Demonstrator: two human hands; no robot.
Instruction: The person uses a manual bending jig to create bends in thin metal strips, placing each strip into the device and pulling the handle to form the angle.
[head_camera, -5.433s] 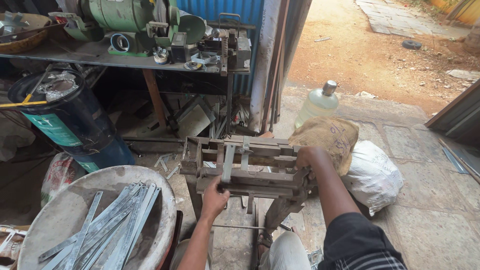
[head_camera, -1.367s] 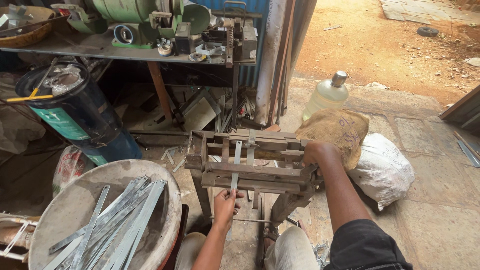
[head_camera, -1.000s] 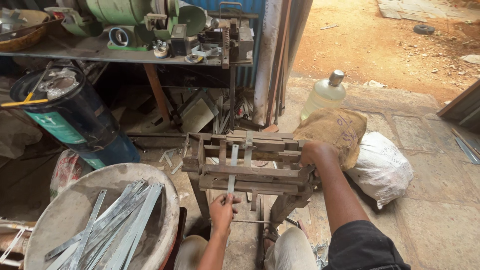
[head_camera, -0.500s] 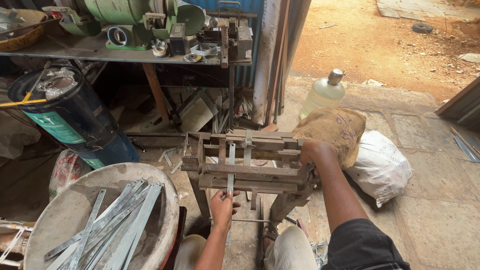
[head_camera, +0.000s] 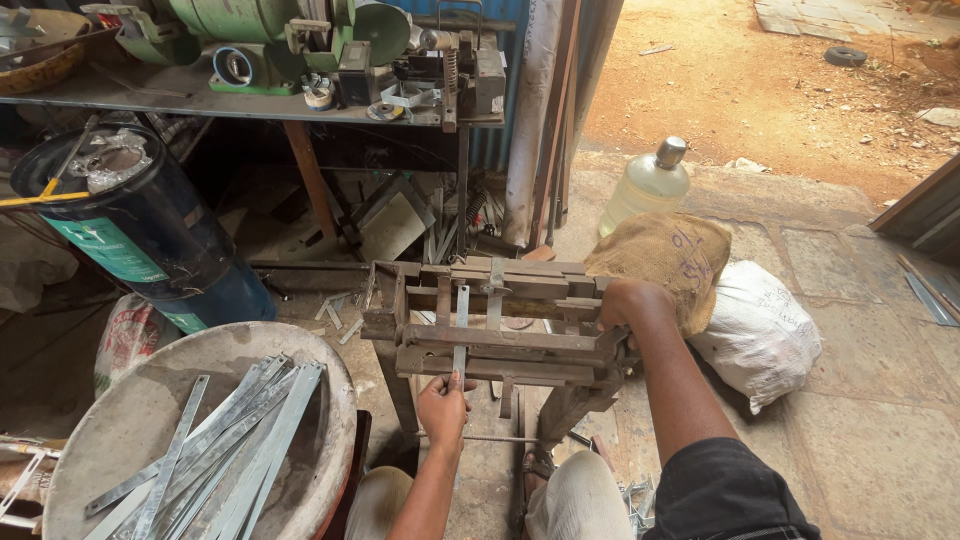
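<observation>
The left hand (head_camera: 443, 400) pinches 1 metal strip (head_camera: 460, 330) standing upright in the rusty press frame (head_camera: 500, 335); the right hand (head_camera: 632, 305) is clamped on the frame's right end, beside a burlap sack (head_camera: 665, 255).

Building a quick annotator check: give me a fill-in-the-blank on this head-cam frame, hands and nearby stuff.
1. The left hand holds a metal strip fed into the rusty metal ____.
2. The right hand rests on the machine's ____ end.
3. More metal strips lie in a round ____ at the person's left.
4. Behind the burlap sack stands a plastic ____.

Missing words: machine; right; basin; bottle
</observation>
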